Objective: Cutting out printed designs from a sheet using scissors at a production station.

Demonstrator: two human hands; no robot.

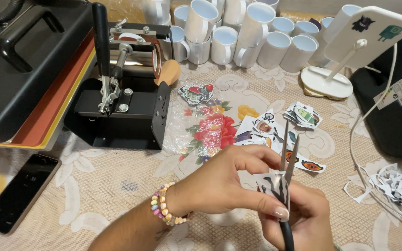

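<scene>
The right hand [303, 218] grips scissors [288, 162], blades parted over a striped sticker [274, 187] pinched by the left hand [229, 181]. Cut stickers [303, 115] lie beyond, scraps [398, 188] (a heap) to the right; a printed sheet [257, 132] seems partly uncut.

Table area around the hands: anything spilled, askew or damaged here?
Nothing damaged. Paper scraps lie loose at the right edge, trimmings beside the scissors in the right hand. The left hand pinches a black-and-white cutout. White mugs lean stacked.
</scene>
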